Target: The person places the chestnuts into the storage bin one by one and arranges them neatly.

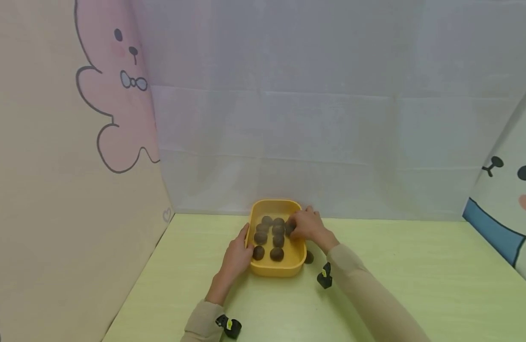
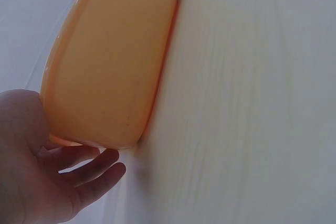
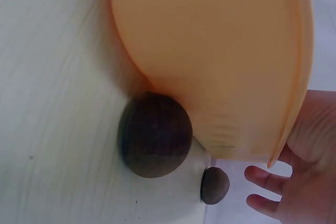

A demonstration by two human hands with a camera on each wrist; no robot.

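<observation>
A yellow plastic tray [image 1: 277,271] with rounded corners holds several dark brown balls [image 1: 277,254]. My left hand [image 1: 237,255] grips the tray's left wall, thumb at the rim; in the left wrist view its other fingers [image 2: 100,179] lie along the outside. Over the right rim, my right hand [image 1: 306,225] reaches in and pinches a brown ball [image 1: 290,229], partly covered by the fingers. Outside the tray's right wall, a brown ball [image 3: 156,135] sits on the table, with another ball [image 3: 215,185] farther back in the right wrist view.
The pale yellow-green table [image 1: 417,275] ends at a whitish back curtain [image 1: 331,142], close behind the tray. Side panels with a pink cartoon animal [image 1: 117,95] and a white cartoon face [image 1: 508,190] stand left and right.
</observation>
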